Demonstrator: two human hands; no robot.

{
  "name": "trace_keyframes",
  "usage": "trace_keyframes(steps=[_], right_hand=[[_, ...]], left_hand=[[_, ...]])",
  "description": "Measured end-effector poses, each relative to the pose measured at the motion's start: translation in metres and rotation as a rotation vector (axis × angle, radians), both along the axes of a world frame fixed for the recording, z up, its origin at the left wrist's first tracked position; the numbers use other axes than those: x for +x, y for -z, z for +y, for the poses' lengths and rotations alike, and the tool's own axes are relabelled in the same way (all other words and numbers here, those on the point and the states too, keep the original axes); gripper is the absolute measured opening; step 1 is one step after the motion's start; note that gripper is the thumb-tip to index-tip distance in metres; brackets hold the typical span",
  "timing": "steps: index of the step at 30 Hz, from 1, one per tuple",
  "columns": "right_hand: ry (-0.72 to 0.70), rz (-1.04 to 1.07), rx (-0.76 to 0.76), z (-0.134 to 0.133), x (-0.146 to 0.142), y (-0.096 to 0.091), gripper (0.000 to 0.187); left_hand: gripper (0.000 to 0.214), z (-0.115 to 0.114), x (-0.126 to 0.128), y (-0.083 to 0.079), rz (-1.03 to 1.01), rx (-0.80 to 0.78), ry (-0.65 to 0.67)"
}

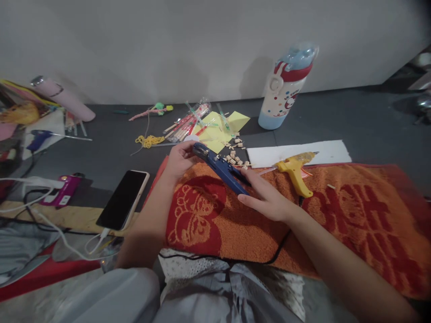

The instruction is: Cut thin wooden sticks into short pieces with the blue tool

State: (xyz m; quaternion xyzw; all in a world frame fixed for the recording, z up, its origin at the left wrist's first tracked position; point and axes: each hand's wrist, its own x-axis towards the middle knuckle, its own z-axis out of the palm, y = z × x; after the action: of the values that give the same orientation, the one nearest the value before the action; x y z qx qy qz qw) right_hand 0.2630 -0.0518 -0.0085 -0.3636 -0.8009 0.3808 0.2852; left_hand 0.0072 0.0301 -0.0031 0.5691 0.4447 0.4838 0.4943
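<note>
My left hand point(182, 159) is closed near the far left end of a long dark blue two-armed hand tool point(220, 170), with its fingers bent. Around the tool's near right end, my right hand point(264, 193) grips with the thumb below and the fingers above. The tool slants over an orange and red towel point(202, 220); its exact kind is hard to make out. Just beyond it lie several short cut pieces of wooden stick point(233, 157). A small stick piece may be between my left fingertips, but this is too small to tell.
A yellow glue gun point(296, 172) rests on the towel and a white board point(299, 152). Behind are yellow paper point(213, 141), bagged sticks point(188, 123), yellow yarn point(150, 141) and a water bottle point(284, 89). Leftward lie a phone point(123, 199), a purple charger point(62, 190) and a blue glue gun point(40, 139).
</note>
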Motion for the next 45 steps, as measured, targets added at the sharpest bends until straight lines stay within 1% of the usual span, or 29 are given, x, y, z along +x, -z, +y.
trace_keyframes(steps=[6, 15, 18, 24, 28, 33, 45], right_hand=[[-0.04, 0.023, -0.019, -0.0004, -0.0002, -0.002, 0.066], [-0.027, 0.037, -0.023, -0.0003, -0.0021, 0.0005, 0.066], [-0.026, 0.037, -0.029, -0.0005, -0.0021, 0.0021, 0.068], [-0.01, 0.023, -0.005, -0.0004, -0.0019, 0.0049, 0.067], [-0.015, 0.019, 0.011, -0.0001, -0.0021, 0.0051, 0.069], [-0.011, 0.017, -0.006, -0.0004, -0.0021, 0.0058, 0.07], [-0.028, 0.021, -0.007, -0.0013, -0.0034, 0.0025, 0.068]], left_hand=[[0.039, 0.0016, -0.0035, 0.0044, -0.063, -0.014, 0.019], [0.033, -0.0023, 0.0005, 0.0007, 0.001, 0.003, 0.072], [0.032, -0.0034, 0.001, 0.0005, 0.02, 0.002, 0.07], [0.036, -0.0035, 0.0017, -0.0005, 0.028, -0.001, 0.112], [0.036, -0.0043, 0.0029, -0.0014, 0.014, 0.006, 0.118], [0.033, -0.0053, 0.0032, -0.0023, -0.006, 0.011, 0.13], [0.032, -0.0056, 0.0025, -0.0007, -0.05, -0.032, 0.134]])
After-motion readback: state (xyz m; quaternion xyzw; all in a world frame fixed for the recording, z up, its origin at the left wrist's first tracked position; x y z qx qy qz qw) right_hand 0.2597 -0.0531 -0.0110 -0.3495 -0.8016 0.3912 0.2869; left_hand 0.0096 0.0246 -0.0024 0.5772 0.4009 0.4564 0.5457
